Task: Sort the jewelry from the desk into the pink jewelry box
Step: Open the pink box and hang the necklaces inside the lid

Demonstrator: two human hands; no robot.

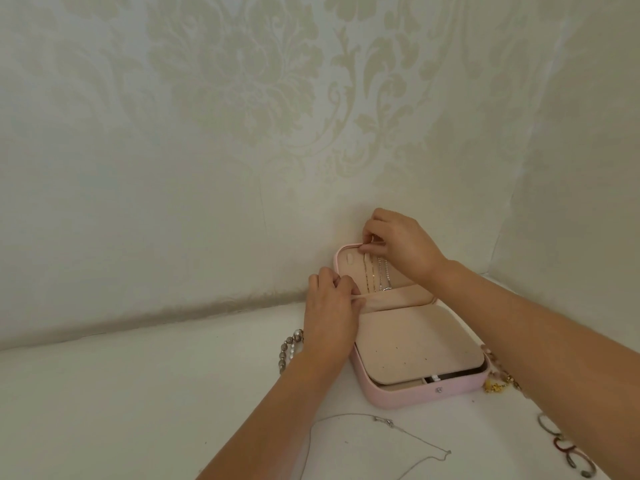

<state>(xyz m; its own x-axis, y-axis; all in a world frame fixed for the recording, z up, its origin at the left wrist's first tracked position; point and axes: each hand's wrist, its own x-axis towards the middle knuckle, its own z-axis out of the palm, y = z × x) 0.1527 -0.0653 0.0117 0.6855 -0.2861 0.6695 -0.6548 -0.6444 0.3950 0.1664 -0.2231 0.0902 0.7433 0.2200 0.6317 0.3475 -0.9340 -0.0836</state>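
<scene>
Ideally the left hand [327,306], pinching the pink jewelry box [398,393] pocket band [372,296], pulls it wide so the chain [367,271] pinched by the right hand [398,244] hangs straight.

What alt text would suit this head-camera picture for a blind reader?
Two bare hands work inside an open pink jewelry box on a white desk: the right hand pinches a beige tab above hung thin chains, the left hand pinches the beige pocket edge.

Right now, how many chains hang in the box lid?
4, side by side: two gold chains left, two silver chains right. The right hand may hide others.
</scene>
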